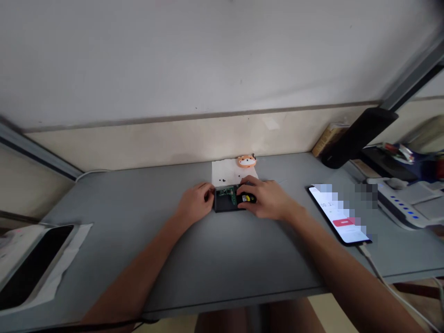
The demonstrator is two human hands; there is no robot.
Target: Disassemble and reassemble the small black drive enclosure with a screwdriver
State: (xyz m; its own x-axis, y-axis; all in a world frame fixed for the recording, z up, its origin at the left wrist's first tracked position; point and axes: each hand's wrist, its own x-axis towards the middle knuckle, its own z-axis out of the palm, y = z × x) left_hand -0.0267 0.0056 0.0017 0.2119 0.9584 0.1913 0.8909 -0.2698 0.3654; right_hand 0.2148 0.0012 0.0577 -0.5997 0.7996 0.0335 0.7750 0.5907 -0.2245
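A black open casing [225,203] lies on the grey table, with a green circuit board [228,192] showing inside it. My left hand [197,201] grips the casing's left edge with curled fingers. Over the right part of the casing, my right hand [262,198] has its fingers wrapped round a small black object with yellow marks [247,199]. Just behind the casing is a white paper [222,171] with several tiny dark bits on it. An orange and white animal-faced item [246,161] sits at the paper's back right.
A lit phone [342,217] with a white cable lies to the right, near a white power strip [402,203]. A black cylinder [359,136] leans at the back right. Far left, a dark-screened device [36,263] rests on white paper. The wall [173,138] borders the table's back edge.
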